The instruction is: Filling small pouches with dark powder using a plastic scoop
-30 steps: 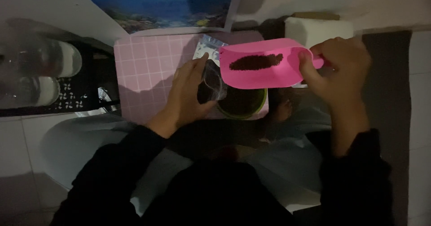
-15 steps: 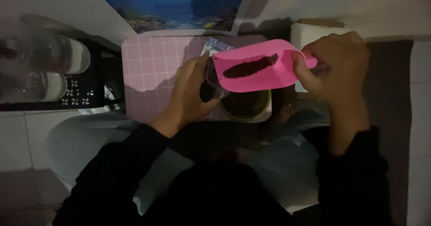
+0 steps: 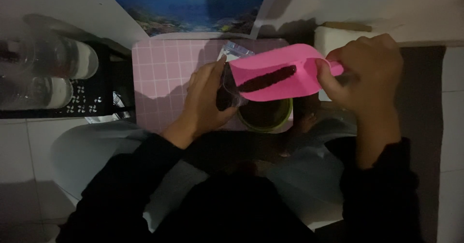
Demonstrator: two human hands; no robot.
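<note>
- Right hand (image 3: pixel 369 74) grips a pink scoop (image 3: pixel 278 74) carrying dark grains, tipped over a green tub (image 3: pixel 266 115).
- Left hand (image 3: pixel 205 103) clasps a small clear bag (image 3: pixel 227 91) at the scoop's lip, above the pink desk (image 3: pixel 164 74).

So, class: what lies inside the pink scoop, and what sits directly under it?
Inside the pink scoop lies a dark line of granular material. Under it sits a green-rimmed container holding something dark; the scoop covers its far side, so the rest cannot be seen.
</note>
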